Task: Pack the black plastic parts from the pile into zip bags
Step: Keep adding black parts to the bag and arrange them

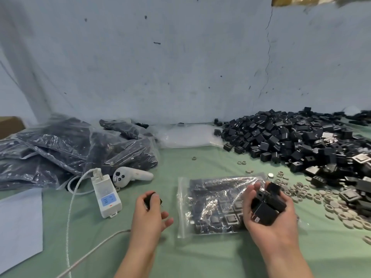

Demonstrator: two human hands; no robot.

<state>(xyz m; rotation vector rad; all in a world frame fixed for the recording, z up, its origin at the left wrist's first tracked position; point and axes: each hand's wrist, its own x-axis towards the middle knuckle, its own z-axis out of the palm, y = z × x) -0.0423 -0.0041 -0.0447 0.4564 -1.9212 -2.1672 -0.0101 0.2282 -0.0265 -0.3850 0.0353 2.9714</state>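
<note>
A clear zip bag [208, 205] partly filled with black plastic parts lies flat on the green table in front of me. My right hand [269, 219] hovers over the bag's right side and grips several black parts [267, 203]. To the bag's left, my left hand [149, 213] pinches one black part [149, 199] between thumb and fingers. The big pile of black parts [297, 141] spreads across the right of the table up to the wall.
Filled zip bags [66, 149] are heaped at the back left, with empty bags [186, 135] behind. A white power strip [105, 195] with cable and a white controller [130, 176] lie left of centre. Grey rings [341, 209] are scattered at the right. A paper sheet [20, 223] lies at left.
</note>
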